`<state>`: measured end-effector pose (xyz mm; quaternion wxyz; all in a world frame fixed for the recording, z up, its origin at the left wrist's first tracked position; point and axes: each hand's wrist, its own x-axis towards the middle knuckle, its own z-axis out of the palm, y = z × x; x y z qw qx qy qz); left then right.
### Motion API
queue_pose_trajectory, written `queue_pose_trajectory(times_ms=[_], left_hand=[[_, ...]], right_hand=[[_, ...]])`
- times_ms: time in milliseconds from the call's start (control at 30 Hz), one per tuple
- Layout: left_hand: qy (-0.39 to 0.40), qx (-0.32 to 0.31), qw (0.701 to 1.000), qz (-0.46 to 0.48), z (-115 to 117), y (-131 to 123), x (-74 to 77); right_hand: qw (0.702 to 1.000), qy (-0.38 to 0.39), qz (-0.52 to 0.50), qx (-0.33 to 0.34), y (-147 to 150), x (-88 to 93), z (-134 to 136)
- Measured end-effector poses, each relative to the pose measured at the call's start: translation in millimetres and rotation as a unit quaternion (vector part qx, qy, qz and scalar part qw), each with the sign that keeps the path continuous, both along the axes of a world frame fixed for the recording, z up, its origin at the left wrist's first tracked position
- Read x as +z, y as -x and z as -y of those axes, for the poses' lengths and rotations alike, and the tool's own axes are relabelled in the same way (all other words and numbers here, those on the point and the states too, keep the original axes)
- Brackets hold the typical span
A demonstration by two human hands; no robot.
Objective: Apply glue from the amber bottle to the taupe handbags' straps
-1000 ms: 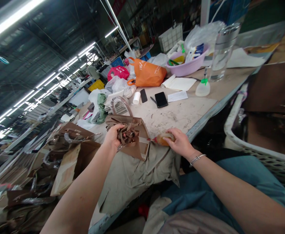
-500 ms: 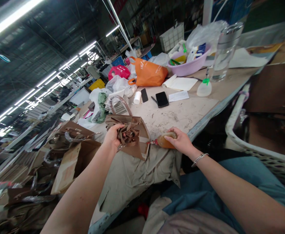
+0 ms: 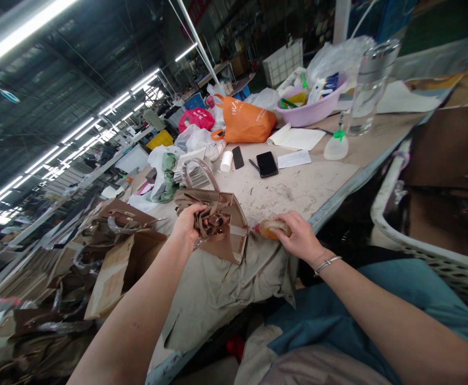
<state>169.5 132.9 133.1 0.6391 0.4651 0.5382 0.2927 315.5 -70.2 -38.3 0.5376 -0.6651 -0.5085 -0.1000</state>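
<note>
A worker's right hand point(image 3: 300, 235) draws a squeeze bottle point(image 3: 274, 229) of amber liquid slightly up and back from the rim of a brown handbag point(image 3: 228, 248) at a factory workbench point(image 3: 298, 187). Half a second ago the bottle's red nozzle point(image 3: 256, 228) reached farther in, toward the pale strip point(image 3: 239, 231) across the bag's end; now it points at the upper edge of the opening, and whether its tip touches is too small to tell. The shift suggests a pause or a change of spot in applying the liquid, with the work seemingly unfinished, since bottle and bag remain close together.

The right hand's fingers are wrapped round the bottle and now lie more over its top, where the earlier frame shows more of the amber body. The left hand point(image 3: 186, 227) has barely moved: its fingers are closed on the bunched brown straps point(image 3: 210, 222) at the bag's near side, steadying it. The handbag sits where it did, tilted open toward the bottle on a grey-green cloth point(image 3: 205, 294) at the bench's edge, its plastic-wrapped handle point(image 3: 209, 172) upright behind. Beyond, a smartphone point(image 3: 266, 164), an orange tote bag point(image 3: 250, 120) and a green-collared bottle point(image 3: 335, 147) lie undisturbed.
</note>
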Motion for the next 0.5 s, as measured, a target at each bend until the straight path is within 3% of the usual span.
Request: queue_pose_trajectory(times_ms=[100, 233, 333, 500], left_hand=[[0.001, -0.009, 1.0, 0.0, -1.0, 0.3, -0.7], [-0.002, -0.001, 1.0, 0.002, -1.3, 0.9, -1.3], [-0.001, 0.002, 1.0, 0.002, -0.8, 1.0, -1.3], [0.005, -0.003, 1.0, 0.004, -0.5, 1.8, -1.2]], right_hand=[[0.998, 0.032, -0.046, 0.021, 1.0, -3.2, -2.8], [0.99, 0.013, -0.141, 0.012, 0.1, -3.5, -5.8], [0.99, 0.002, -0.138, -0.011, -1.3, -3.3, -5.6], [0.987, 0.028, -0.159, 0.02, -1.0, -8.5, -6.8]])
